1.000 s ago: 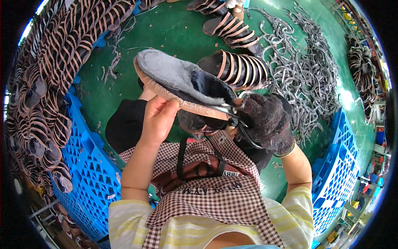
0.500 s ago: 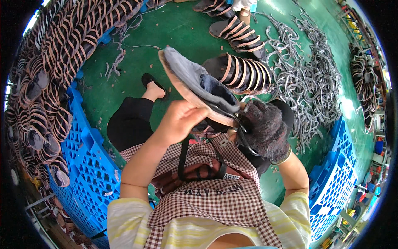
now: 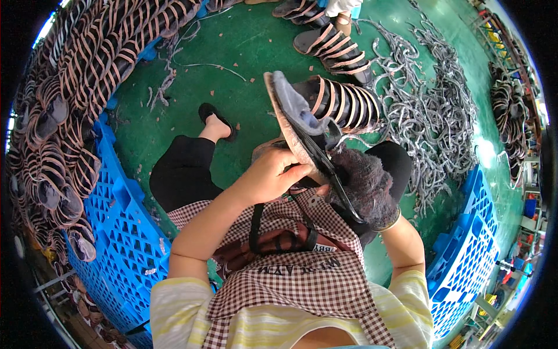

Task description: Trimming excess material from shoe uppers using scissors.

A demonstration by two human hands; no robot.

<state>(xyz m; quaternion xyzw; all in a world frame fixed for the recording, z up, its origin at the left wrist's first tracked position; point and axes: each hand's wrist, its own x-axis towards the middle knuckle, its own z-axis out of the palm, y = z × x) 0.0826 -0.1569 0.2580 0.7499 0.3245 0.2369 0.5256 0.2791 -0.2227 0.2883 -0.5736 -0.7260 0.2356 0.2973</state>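
Note:
A shoe piece [image 3: 289,107] with a grey fuzzy lining and a pale tan rim is held up, tilted, above my lap. My bare left hand [image 3: 268,177] pinches its tan edge between thumb and fingers. On the other side, my right hand [image 3: 365,186], in a dark fuzzy glove, is closed against the lower part. What the gloved fingers grip is hidden. A narrow black strip [image 3: 340,189] runs down the piece's edge past the glove, and a short grey curl [image 3: 333,135] stands off beside it.
Nested rows of black shoe pieces with tan rims [image 3: 346,104] lie ahead on the green floor. Grey trimmed strips [image 3: 430,110] heap to the right. Blue plastic pallets [image 3: 125,227] flank me, with a big shoe pile [image 3: 87,75] at left. Another person's foot [image 3: 344,23] shows at the top.
The shoe piece has swung more upright and to the right, showing less of its lining. My left hand moved right and slightly down with it. The black strip now shows longer.

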